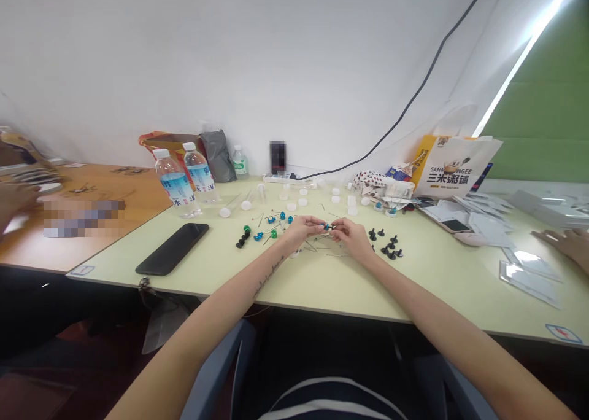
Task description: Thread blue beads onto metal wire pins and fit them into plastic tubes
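Observation:
Near the middle of the table, my left hand [301, 231] pinches a small blue piece [327, 226] between thumb and fingertips. Meeting it from the other side, my right hand [352, 236] is closed on a small dark piece at the blue piece's right end; its exact shape is too small to tell. Left of my hands lie several loose blue pieces [283, 215], green pieces [273, 233] and black pieces [240, 243]. Thin metal pins [310, 246] are scattered below and between the hands. Several black knob-like pieces with stems [392, 242] stand right of my right hand.
A black phone [173, 248] and two water bottles [177, 186] are at the left. Clear tubes with white caps [246, 205] lie behind the hands. A paper bag [453, 165] and white cards [488, 217] occupy the right. Other people's hands [564, 243] show at both sides.

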Action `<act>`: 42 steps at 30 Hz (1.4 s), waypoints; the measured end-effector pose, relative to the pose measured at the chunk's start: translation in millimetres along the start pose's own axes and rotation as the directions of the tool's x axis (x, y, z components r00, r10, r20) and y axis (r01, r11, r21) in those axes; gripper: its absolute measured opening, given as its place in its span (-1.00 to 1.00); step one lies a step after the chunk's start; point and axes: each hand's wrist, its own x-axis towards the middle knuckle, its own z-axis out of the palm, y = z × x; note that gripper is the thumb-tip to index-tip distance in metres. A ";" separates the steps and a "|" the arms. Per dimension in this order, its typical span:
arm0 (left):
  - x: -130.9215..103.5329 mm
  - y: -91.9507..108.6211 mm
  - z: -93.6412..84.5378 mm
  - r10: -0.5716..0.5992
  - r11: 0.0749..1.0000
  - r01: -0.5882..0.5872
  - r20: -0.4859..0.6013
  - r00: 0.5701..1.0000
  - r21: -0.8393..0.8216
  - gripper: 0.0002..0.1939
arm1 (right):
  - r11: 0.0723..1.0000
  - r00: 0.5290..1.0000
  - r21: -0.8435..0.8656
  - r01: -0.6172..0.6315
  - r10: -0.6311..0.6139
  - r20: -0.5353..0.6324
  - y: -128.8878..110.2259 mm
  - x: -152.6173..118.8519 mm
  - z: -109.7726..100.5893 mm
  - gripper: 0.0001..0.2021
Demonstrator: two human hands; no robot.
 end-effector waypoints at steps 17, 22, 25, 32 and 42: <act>1.3 -2.1 -2.5 0.006 1.000 -0.006 0.009 1.000 0.018 -0.68 | 1.000 1.000 -0.031 0.003 -0.003 0.006 1.7 0.3 -0.3 -0.79; 1.6 -1.9 -3.1 0.014 1.000 -0.014 0.016 1.000 0.001 -0.69 | 0.999 1.000 -0.037 0.014 -0.013 0.016 1.3 0.2 -0.8 -0.76; 1.5 -1.9 -2.6 0.013 1.000 -0.013 0.012 1.000 -0.002 -0.70 | 0.999 1.000 -0.034 0.020 -0.020 0.018 0.9 -0.1 -0.8 -0.75; 1.7 -2.2 -1.4 0.000 1.000 0.000 0.011 1.000 -0.006 -0.71 | 0.999 1.000 -0.033 0.022 -0.022 0.016 -0.7 -0.2 -1.0 -0.79; -0.9 0.9 0.1 -0.006 1.000 0.006 0.004 1.000 0.015 -0.71 | 1.000 1.000 -0.011 0.014 -0.013 0.027 6.5 1.9 -0.1 -0.79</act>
